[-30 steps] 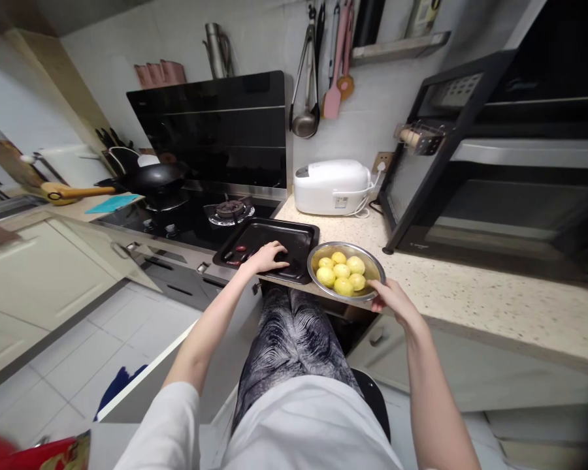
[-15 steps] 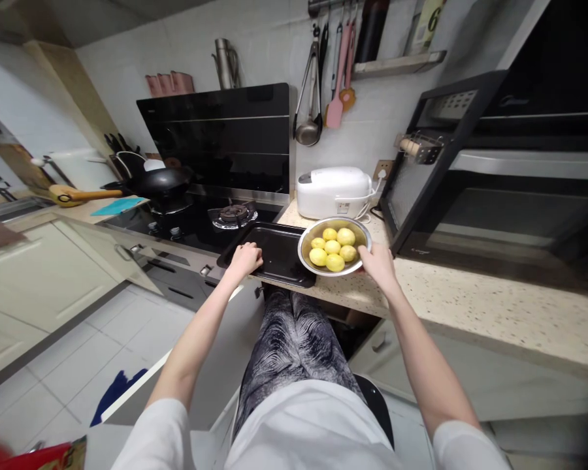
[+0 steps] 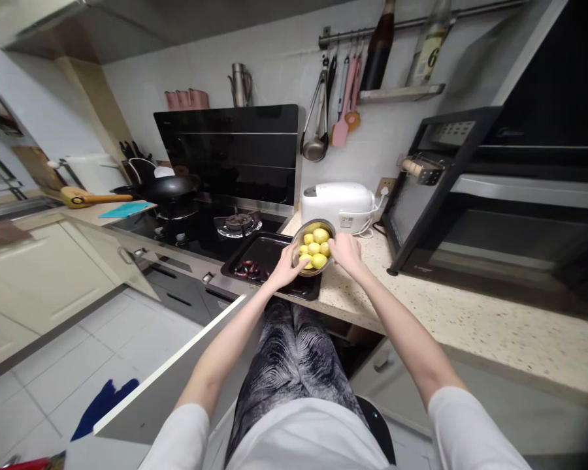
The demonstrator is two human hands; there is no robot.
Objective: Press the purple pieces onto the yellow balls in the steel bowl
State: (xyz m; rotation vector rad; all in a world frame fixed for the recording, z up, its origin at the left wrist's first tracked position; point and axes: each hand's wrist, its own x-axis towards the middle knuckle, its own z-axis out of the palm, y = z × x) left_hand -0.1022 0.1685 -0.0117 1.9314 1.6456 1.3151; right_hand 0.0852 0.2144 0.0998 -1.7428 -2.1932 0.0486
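A metal bowl [image 3: 298,234] with several smooth yellow, lemon-like fruits [image 3: 314,249] is tilted leftward over the right part of a black baking tray [image 3: 269,245]. My left hand [image 3: 285,269] grips the bowl's left side, its thumb over the rim by the lowest fruits and its other fingers mostly hidden. On the opposite side my right hand [image 3: 346,252] is closed on the rim. Glossy dark reddish-brown pieces [image 3: 247,269] show in the tray's front left part; I cannot make out their kind.
A white rice cooker [image 3: 330,199] stands behind the bowl. Left of the tray is a gas hob with a burner [image 3: 240,222] and a black wok [image 3: 169,189]. A dark oven [image 3: 509,235] is at right. Below the counter, a cabinet door [image 3: 176,372] hangs open beside my legs.
The bowl has moved left over the tray and tipped. My left hand has come right from the tray's left side onto the bowl. Dark reddish pieces now show where that hand was.
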